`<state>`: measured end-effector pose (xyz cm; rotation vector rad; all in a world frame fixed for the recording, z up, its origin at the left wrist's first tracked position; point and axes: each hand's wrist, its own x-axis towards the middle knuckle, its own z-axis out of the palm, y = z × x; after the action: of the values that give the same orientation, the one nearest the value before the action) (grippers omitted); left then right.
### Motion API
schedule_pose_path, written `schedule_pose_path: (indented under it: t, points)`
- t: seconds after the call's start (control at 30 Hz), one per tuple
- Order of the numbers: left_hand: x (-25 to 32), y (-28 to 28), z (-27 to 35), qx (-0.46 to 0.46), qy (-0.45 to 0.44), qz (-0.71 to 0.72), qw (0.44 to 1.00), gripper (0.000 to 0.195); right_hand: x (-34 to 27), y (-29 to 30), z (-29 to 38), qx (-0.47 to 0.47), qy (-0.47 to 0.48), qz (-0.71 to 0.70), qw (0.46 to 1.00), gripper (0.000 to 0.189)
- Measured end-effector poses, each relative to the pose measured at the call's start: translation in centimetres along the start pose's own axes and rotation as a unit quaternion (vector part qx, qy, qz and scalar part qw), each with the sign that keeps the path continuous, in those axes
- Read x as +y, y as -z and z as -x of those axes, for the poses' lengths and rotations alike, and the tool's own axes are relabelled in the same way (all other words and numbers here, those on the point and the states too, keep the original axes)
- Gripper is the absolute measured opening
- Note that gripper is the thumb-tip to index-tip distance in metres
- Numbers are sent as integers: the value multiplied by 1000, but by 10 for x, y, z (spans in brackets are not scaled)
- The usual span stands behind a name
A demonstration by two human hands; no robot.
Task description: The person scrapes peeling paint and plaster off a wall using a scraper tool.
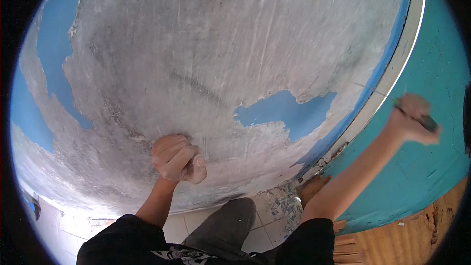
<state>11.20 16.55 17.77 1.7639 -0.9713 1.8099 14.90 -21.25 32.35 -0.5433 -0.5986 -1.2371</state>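
In front of me stands a bare grey plastered wall [206, 51] with blue paint left in patches. My left hand [179, 159] is curled into a fist close to the lower wall; nothing shows in it, and I cannot tell whether it touches the surface. Out to the right, before the teal door [438, 59], my right hand [414, 116] grips a thin-bladed scraper by its dark handle [428, 122]. The blade, blurred and seen almost edge-on, points left across the pale door frame [392, 77]. A ragged blue paint patch [287, 112] lies between my hands.
A long blue paint strip [57, 44] runs down the wall's left side. Below are light floor tiles [263, 237], my bent knee [230, 221] and a crumbling corner [290, 198] at the frame's foot. Bare wood [404, 241] shows along the door's bottom.
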Motion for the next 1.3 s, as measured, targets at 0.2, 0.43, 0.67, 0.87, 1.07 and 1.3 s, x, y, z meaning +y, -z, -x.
schedule_pose_path:
  t: [0.2, 0.43, 0.67, 0.87, 1.07, 1.3]
  points:
    - [0, 5, 1, -13, 0, -9, 1000, 19, 37, -5, 19, 21, -146, 87, 985, 54]
    - [-1, 5, 3, -1, -11, -21, 1000, 23, 29, 2, 12, 53, -151, 99, 982, 52]
    - [-2, 2, 2, -5, -4, -14, 1000, 22, 38, -32, 29, 4, -140, 122, 983, 51]
    - [0, 1, 3, 2, -8, -14, 1000, 19, 51, -31, 42, -27, -131, 125, 983, 56]
    - [-2, 3, 3, -8, -19, -23, 1000, 18, 5, -37, 26, -97, -29, 18, 995, 55]
    - [1, 2, 2, -2, -17, -32, 999, 18, 38, -15, 46, -110, -110, 157, 975, 57]
